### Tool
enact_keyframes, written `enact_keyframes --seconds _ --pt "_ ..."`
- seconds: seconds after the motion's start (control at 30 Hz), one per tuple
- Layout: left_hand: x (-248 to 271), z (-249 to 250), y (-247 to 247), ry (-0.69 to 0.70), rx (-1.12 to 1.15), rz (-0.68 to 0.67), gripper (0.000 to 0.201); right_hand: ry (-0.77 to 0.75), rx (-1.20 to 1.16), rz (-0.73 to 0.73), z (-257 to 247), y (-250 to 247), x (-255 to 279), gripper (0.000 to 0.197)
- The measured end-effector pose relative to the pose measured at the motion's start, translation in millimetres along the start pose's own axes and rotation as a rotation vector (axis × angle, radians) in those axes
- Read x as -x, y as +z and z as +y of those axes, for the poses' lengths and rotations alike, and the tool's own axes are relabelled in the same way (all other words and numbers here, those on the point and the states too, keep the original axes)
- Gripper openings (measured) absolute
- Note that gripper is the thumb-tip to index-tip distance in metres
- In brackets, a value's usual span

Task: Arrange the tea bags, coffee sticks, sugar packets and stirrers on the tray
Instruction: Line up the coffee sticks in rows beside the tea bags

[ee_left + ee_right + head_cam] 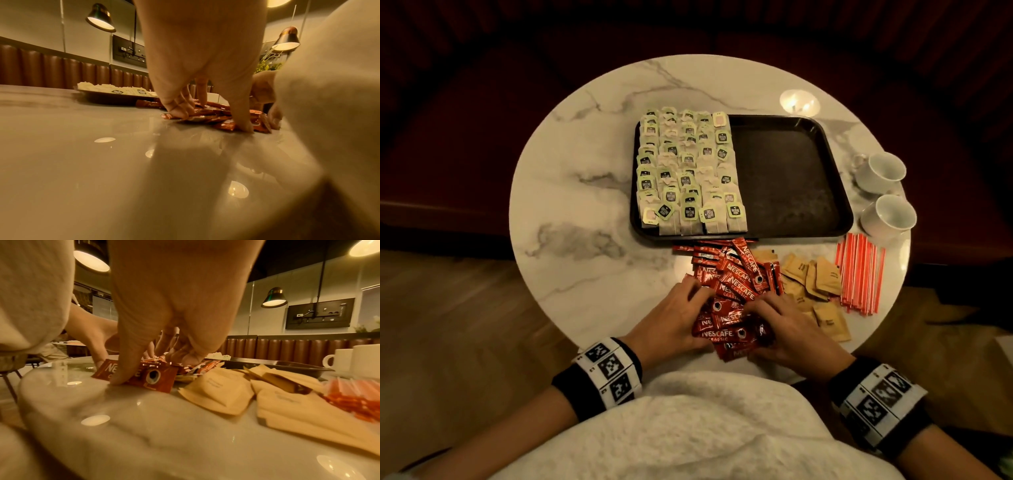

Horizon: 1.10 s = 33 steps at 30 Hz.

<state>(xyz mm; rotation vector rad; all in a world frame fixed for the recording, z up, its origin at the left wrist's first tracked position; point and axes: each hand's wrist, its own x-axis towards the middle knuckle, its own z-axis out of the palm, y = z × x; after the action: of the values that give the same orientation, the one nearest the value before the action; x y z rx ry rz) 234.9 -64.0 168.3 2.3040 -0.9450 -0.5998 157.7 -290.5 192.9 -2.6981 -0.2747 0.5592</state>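
Round marble table (571, 192), dim warm light. Black tray (787, 178) sits at its centre. Left half of tray: tea bags (686, 171) laid in overlapping rows, filled edge to edge. Right half bare. Judged: tea step done; three item types remain.

Off tray, on the table along its near edge: loose heap of red Nescafé coffee sticks (736, 284); right of these, brown sugar packets (811, 277) scattered, some overlapping; further right, orange-and-white stirrers (859, 274) bundled roughly parallel. Two white cups (883, 192) stand just beside the tray's right rim.

Left hand (671, 322) and right hand (791, 329) both down on the coffee heap, one on each side, fingers curled onto the sticks and gathering them inward. Right thumb (127, 369) presses one stick flat. Coffee step judged barely begun; no stick on the tray.
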Motion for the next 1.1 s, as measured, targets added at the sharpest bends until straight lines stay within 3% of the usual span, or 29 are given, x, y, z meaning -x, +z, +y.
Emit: enact_keyframes --seconds 0.1,0.23,0.47,0.63,0.8,0.97,1.1 --pt "-2.2 -5.6 -1.2 0.010 -0.001 -0.005 0.081 -0.086 0.148 0.013 -2.0 3.4 -7.1 0.082" --pt "-2.0 -6.5 -2.1 0.036 -0.111 -0.017 0.072 -0.122 0.141 0.022 -7.2 5.0 -15.7 0.071" --pt "-1.5 -8.7 -8.7 0.161 -0.584 0.105 0.038 -0.115 0.132 0.057 -14.9 4.9 -19.8 0.054" --pt "-3.7 -2.3 -2.5 0.184 -0.736 0.047 0.020 -0.109 0.178 0.057 -21.6 6.9 -24.8 0.048" --pt "-3.8 -6.6 -7.9 0.204 -0.611 -0.081 0.024 -0.139 0.166 0.208 -20.8 4.5 -25.9 0.046" --pt "-0.3 7.4 -42.1 0.037 -0.088 -0.212 0.022 -0.154 0.144 0.255 -28.3 -20.6 -29.4 0.040" --pt "-4.2 9.8 -62.1 0.007 0.150 -0.187 0.031 -0.164 0.095 0.317 -23.7 -40.1 -34.5 0.036"
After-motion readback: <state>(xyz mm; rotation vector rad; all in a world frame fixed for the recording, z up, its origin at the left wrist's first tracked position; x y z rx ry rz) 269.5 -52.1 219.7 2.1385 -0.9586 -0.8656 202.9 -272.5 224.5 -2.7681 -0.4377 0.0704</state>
